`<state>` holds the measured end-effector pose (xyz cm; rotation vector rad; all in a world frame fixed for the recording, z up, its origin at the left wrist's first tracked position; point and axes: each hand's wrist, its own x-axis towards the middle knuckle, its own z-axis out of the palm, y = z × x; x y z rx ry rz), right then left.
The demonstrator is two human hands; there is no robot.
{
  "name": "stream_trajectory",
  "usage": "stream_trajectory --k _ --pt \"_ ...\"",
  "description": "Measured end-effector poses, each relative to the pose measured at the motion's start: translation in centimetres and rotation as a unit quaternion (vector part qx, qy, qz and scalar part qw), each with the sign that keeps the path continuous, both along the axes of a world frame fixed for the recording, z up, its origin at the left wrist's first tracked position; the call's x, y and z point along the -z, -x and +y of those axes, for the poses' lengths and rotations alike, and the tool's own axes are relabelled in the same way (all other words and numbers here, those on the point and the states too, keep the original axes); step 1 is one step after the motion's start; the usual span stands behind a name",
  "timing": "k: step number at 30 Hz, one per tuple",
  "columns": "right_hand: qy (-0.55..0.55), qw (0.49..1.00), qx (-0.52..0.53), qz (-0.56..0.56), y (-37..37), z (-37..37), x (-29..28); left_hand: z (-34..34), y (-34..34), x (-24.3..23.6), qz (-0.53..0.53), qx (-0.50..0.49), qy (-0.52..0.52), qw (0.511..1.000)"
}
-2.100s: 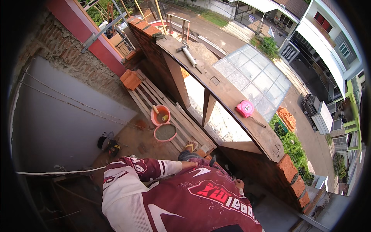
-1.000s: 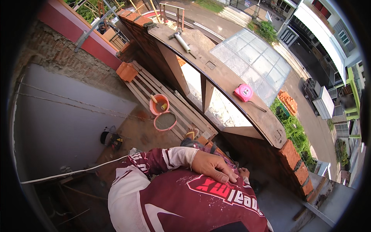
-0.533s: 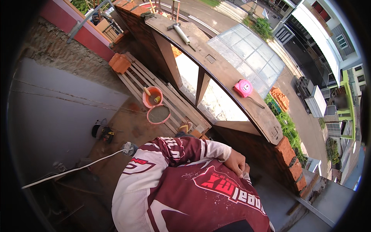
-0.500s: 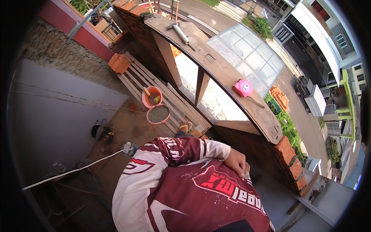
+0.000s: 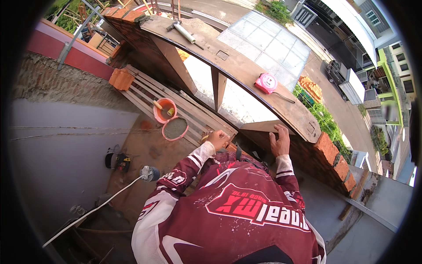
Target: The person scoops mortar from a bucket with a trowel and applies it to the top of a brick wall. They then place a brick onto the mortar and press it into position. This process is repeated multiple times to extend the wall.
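Note:
My left hand (image 5: 218,140) is held out in front of my maroon and white jersey (image 5: 263,211), its fingers curled in and nothing visible in them. My right hand (image 5: 280,141) is raised, with fingers apart and nothing held, just short of the wooden window frame (image 5: 259,126). On the plank along the frame's top lie a pink tape measure (image 5: 266,82) and a hammer (image 5: 184,33) with a pale handle. Beyond my left hand, an orange bucket (image 5: 165,110) with a wooden-handled tool and a bucket of grey mortar (image 5: 175,128) stand by slatted boards (image 5: 147,90).
Stacked bricks (image 5: 121,79) sit at the boards' far end. Brickwork (image 5: 332,152) flanks the frame at right. A power tool (image 5: 123,162) lies on the floor at left, and a white cable (image 5: 96,206) crosses there. Outside, a street and a truck (image 5: 345,83) lie below.
My left hand has left my right sleeve and moved forward to the left. My right hand has come into sight, raised and spread. The view has shifted slightly.

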<state>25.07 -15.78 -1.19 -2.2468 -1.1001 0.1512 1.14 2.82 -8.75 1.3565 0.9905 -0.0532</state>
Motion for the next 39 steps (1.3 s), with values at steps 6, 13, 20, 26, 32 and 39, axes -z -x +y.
stream_trajectory --k 6,13,20,26,32,39 --pt "0.272 0.947 0.084 -0.148 -3.7 3.8 -0.4 0.5 8.5 10.5 0.138 0.006 -0.176 0.975" --pt "0.361 0.923 0.078 -0.102 -4.4 4.3 0.3 -0.5 18.5 17.5 0.375 0.037 -0.122 0.918" --pt "0.380 0.918 0.055 -0.095 -5.5 4.3 -0.2 -0.4 19.4 16.5 0.362 0.051 -0.025 0.931" --pt "0.365 0.927 0.052 -0.063 -5.5 5.5 -1.2 -0.2 18.7 24.2 0.241 -0.143 -0.032 0.959" --pt "0.332 0.934 0.073 -0.114 -5.4 5.2 0.2 4.2 16.5 22.1 0.243 -0.101 -0.030 0.964" --pt "0.315 0.939 0.078 -0.113 -5.5 5.4 -0.3 11.8 17.4 19.0 0.273 -0.090 -0.074 0.955"
